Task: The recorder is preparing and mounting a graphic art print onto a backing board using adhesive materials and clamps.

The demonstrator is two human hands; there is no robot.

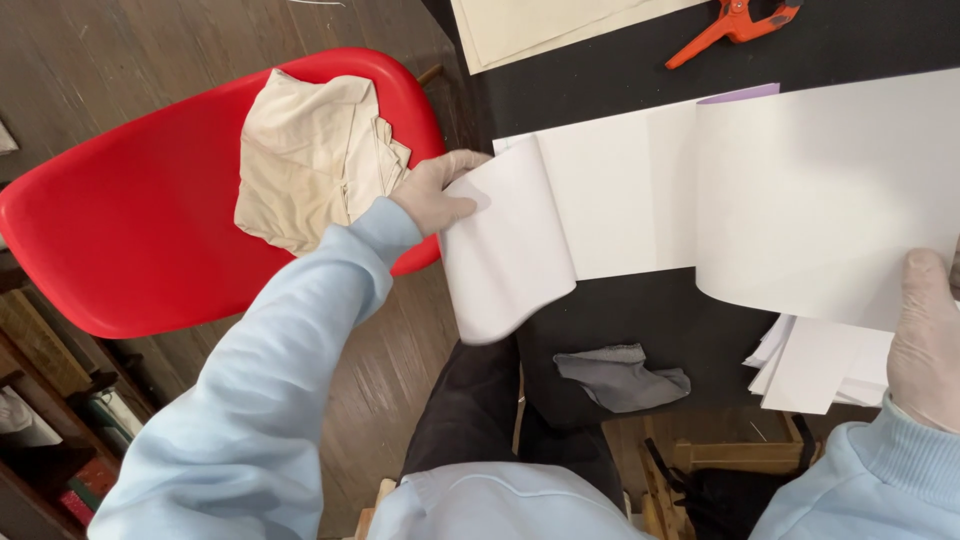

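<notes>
Because the long white sheet [640, 190] tended to curl, we gripped each end: our left hand [436, 192] pinched the rolled end beyond the black table [640, 330], and our right hand [925, 335] pressed the opposite curl.

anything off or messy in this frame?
Mildly. A crumpled beige cloth lies on the red chair seat, and a grey rag hangs at the black table edge. The long white paper sheet curls at both ends.
</notes>
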